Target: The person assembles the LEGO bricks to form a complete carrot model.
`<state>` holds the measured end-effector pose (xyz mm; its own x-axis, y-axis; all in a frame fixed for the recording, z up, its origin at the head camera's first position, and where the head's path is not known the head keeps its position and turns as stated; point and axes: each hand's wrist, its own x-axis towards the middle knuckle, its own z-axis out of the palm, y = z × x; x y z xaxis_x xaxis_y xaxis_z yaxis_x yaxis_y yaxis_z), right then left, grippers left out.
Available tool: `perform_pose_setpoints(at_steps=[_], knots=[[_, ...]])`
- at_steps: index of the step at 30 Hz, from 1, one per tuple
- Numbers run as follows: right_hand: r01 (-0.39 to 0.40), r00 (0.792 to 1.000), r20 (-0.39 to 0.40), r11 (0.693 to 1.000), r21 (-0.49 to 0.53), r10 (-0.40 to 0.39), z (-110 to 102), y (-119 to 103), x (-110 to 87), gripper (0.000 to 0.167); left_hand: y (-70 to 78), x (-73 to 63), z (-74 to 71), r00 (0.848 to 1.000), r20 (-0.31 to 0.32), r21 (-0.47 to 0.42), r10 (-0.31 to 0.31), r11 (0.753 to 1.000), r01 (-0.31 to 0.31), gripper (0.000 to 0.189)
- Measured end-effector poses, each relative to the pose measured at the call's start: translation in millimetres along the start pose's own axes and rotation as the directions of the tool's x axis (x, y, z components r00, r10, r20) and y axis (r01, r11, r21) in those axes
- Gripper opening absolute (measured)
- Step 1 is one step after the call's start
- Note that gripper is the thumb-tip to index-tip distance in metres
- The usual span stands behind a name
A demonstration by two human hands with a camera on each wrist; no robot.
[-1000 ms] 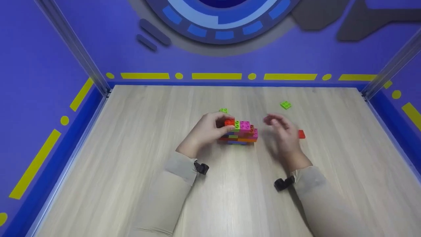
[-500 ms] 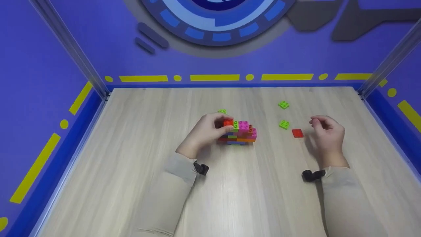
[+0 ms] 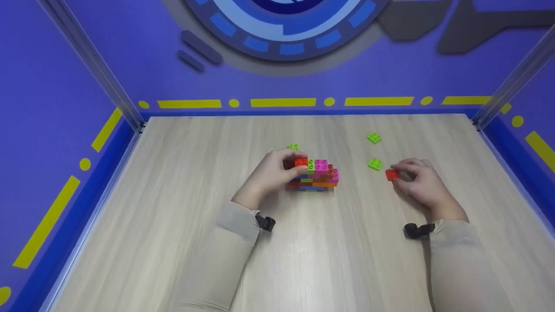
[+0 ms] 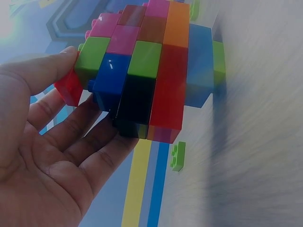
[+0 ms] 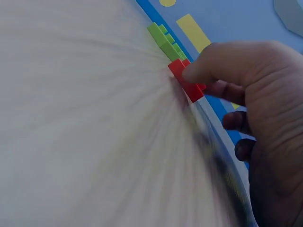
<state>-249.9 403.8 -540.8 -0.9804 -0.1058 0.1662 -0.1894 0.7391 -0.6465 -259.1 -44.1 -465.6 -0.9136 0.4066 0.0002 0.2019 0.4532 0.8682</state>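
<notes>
In the head view, my left hand holds the left end of a built stack of toy building bricks. The left wrist view shows my thumb at a red brick on the stack's top, with fingers spread behind the blue brick and a black one. Pink, orange, green and light-blue bricks make up the rest. Over to the right, my right hand pinches a loose red brick between thumb and fingers, close over the table. Its thumb lies against the brick's side.
Two loose green bricks, a nearer one and a farther one, lie left of and behind the right hand. Another green brick shows just behind the left hand. Blue printed panels wall the wooden table at back and sides.
My right hand moved right, away from the stack, then came back left to the red brick and now pinches it. The nearer green brick came into view. My left hand stayed on the stack.
</notes>
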Motion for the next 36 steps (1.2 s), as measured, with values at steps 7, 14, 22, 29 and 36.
perform_pose_setpoints(at_steps=[7, 14, 22, 29, 36], knots=[[-0.002, 1.000, 0.008, 1.000, 0.004, 0.002, 3, -4, 2.4, 0.036, -2.1, 0.2, 0.7, 1.000, -0.007, -0.015, 0.004, 1.000, -0.004, 0.040], [-0.042, 0.996, -0.068, 0.988, 0.145, 0.052, 7, -16, 8.2, 0.037, -1.6, -0.7, -2.4, 1.000, -0.013, -0.011, -0.011, 1.000, 0.011, 0.041], [0.046, 0.991, -0.132, 0.938, 0.345, 0.000, 15, -37, 14.2, 0.031, -1.0, 1.2, 1.5, 1.000, -0.007, -0.019, 0.005, 1.000, -0.005, 0.043], [0.094, 0.989, -0.146, 0.873, 0.479, -0.027, 10, -70, 13.5, 0.030, -4.2, 2.4, 7.8, 1.000, 0.008, -0.001, 0.010, 1.000, -0.010, 0.045], [0.190, 0.981, -0.147, 0.807, 0.559, -0.129, 18, -116, 29.4, 0.031, -2.2, 2.1, 0.9, 1.000, -0.009, -0.002, 0.020, 1.000, -0.020, 0.040]])
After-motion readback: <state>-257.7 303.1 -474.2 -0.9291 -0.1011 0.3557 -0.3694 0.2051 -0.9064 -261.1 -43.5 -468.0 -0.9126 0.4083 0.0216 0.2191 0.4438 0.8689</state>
